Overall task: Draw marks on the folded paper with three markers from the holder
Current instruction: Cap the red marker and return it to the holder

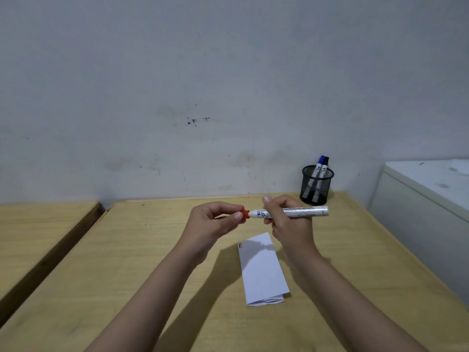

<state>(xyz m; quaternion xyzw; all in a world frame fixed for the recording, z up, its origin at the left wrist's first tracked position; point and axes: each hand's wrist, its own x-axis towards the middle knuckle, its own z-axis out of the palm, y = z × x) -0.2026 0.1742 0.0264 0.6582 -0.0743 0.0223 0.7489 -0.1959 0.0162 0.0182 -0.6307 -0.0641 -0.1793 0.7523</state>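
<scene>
just below both hands point(253, 219), folded paper point(262, 270); left pinching red cap point(245, 214), right gripping marker point(291, 212).

A: Where were your hands at that point?

B: Both raised in front of you, forearms bare and angling inward from the bottom corners. Your left hand point(218, 221) sat left of centre, fingers curled in, thumb and forefinger pinched together at the tips, thumbnail facing the camera.

A: And the right?

B: Your right hand point(286, 219) was just beside it, a small gap between the two. Fingers wrapped into a closed grip, thumb point(267, 199) pointing up and over the top, knuckles facing down toward you. Wrist bent slightly, back of the forearm toward the camera.

A: Heights?

B: Roughly level with each other.
</scene>
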